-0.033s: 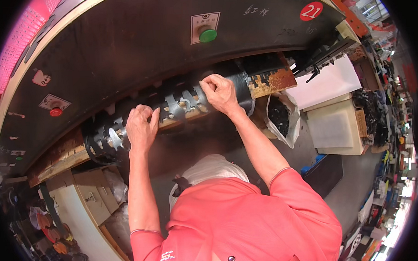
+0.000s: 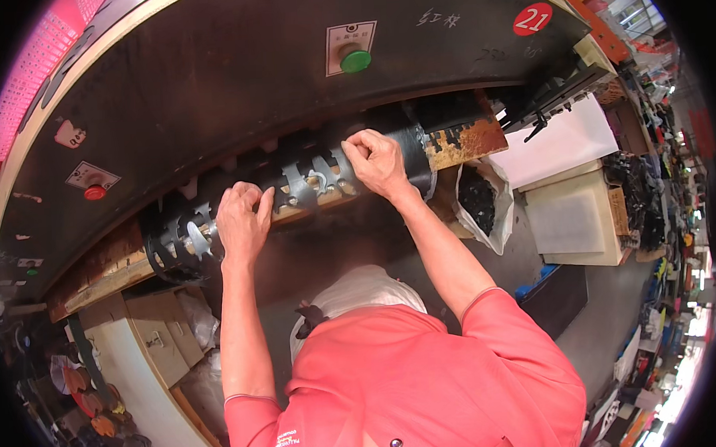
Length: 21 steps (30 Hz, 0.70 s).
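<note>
A long black sheet (image 2: 293, 190) full of cut-out holes lies on a wooden board under the dark, curved front of a big machine (image 2: 232, 77). Its long axis runs from the near left up to the far right, with the left end curling down near the counter edge and the right end rolled up near a rusty metal plate (image 2: 466, 141).

The left hand (image 2: 242, 220) rests palm down on the left part of the sheet, fingers curled over its far edge and pressing on it; the forearm comes straight up from the lower edge. The right hand (image 2: 379, 163) sits further right and further away, knuckles up, fingers bent and pinching the sheet at its upper edge; that arm stretches out long from the shoulder, angled to the left. Both hands are narrow, closed on the sheet, and well apart from each other along its length.

On the machine front are a green button (image 2: 356, 60) above the right hand and a red button (image 2: 94, 192) far to the left. To the right lie a white bag of black pieces (image 2: 481, 202) and pale flat boards (image 2: 569, 214).
</note>
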{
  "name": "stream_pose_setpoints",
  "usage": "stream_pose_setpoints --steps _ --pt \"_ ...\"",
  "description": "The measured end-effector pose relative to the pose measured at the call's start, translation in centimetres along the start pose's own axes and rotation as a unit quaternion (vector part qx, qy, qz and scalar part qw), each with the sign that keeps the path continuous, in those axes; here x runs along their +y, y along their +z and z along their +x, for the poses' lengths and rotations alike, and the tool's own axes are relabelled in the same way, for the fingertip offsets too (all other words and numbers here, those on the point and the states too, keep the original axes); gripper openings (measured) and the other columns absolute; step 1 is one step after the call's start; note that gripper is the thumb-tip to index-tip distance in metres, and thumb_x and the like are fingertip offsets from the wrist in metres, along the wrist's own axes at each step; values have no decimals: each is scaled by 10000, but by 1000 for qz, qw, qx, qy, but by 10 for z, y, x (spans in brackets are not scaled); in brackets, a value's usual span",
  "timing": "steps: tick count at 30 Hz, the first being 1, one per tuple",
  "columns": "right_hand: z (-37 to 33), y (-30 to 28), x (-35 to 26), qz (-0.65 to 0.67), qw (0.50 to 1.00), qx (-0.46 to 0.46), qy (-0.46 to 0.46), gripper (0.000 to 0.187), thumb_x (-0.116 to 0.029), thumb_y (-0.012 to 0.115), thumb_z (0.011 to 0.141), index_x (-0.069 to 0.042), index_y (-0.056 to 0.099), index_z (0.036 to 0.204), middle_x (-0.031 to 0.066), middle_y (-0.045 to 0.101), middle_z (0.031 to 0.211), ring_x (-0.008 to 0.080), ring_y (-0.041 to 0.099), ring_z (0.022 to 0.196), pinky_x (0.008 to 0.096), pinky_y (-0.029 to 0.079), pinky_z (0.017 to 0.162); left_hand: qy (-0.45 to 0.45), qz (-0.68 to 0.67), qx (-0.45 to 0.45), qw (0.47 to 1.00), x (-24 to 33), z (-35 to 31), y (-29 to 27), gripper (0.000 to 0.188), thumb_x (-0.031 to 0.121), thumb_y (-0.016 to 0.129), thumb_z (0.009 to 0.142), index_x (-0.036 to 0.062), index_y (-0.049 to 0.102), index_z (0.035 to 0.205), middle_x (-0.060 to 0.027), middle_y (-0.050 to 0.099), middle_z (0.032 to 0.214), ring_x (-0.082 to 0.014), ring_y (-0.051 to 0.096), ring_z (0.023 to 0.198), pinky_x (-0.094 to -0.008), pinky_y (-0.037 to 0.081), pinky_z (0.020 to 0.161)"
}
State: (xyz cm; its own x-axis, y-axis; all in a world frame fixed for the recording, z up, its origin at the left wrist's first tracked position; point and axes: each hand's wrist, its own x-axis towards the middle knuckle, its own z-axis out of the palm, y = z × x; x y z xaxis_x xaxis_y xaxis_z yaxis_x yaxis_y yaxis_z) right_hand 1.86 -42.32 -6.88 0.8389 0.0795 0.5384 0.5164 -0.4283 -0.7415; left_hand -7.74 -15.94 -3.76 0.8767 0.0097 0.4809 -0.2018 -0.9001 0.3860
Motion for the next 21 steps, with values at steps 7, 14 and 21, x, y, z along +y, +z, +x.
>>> stream_pose_setpoints --steps 7,14,21 --pt "-3 -3 -1 20 1000 -1 19 122 -78 775 926 5 712 863 69 604 703 123 526 573 309 435 558 -2 -14 -18 1000 1 -2 -5 235 159 802 918 2 695 779 -111 687 909 -335 640 860 -456 512 782" --pt "32 -16 -12 35 993 16 115 121 -107 795 904 -1 741 926 61 678 785 177 621 668 321 512 632 -50 -97 -131 985 -3 23 -31 142 111 774 948 -1 717 883 -141 711 919 -361 677 845 -450 536 774" --pt "115 21 21 -213 972 -102 -16 842 -324 904 777 86 577 1435 325 501 1528 476 473 1422 518 436 1190 -17 -206 -40 978 -1 101 -5 116 1 714 974 -3 760 1081 -175 779 1047 -351 750 942 -404 589 861"
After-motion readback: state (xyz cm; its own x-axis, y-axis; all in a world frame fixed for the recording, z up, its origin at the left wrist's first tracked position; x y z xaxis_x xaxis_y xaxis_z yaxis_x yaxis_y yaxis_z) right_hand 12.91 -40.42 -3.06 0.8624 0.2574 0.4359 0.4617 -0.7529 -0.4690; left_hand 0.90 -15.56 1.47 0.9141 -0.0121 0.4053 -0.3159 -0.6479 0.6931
